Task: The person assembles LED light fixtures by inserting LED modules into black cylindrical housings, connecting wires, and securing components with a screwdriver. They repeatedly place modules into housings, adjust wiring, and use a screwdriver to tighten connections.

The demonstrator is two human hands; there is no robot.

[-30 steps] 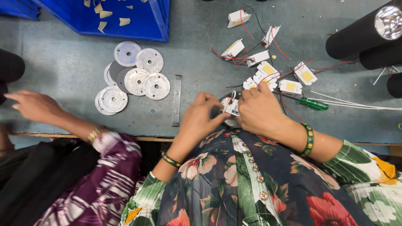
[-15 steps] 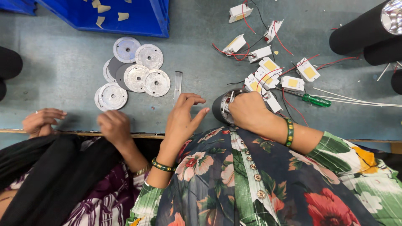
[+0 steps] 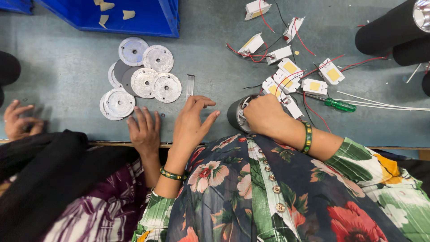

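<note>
Since prev. frame: left hand has slid a little toward the desk's near edge and its fingers have fanned wider; right hand has stayed on the grey cylinder housing; co-worker's hand has shifted from beside the near edge to lie flat on the desk.

Near edge, centre: left hand rests palm-down on the desk, fingers spread, holding nothing; green bangle at the wrist. Just right of it, right hand is curled over the top of the grey cylinder housing, fingers pressed together on its rim; whether anything is pinched inside, cannot tell. Housing lies on its side at the near edge, touching the person's floral dress.

Near edge, left: co-worker's hand flat, fingers together; a second co-worker hand loosely curled at the near-left corner.

Mid desk, left of centre: cluster of round metal discs, overlapping, w/ a small clear strip just to their right. Mid desk, right: white LED modules w/ yellow squares and red/black leads in a loose heap; green-handled screwdriver lies beside them, white cables running to the right edge.

Far edge: blue bin at far left; black cylinders at the far-right corner.
</note>
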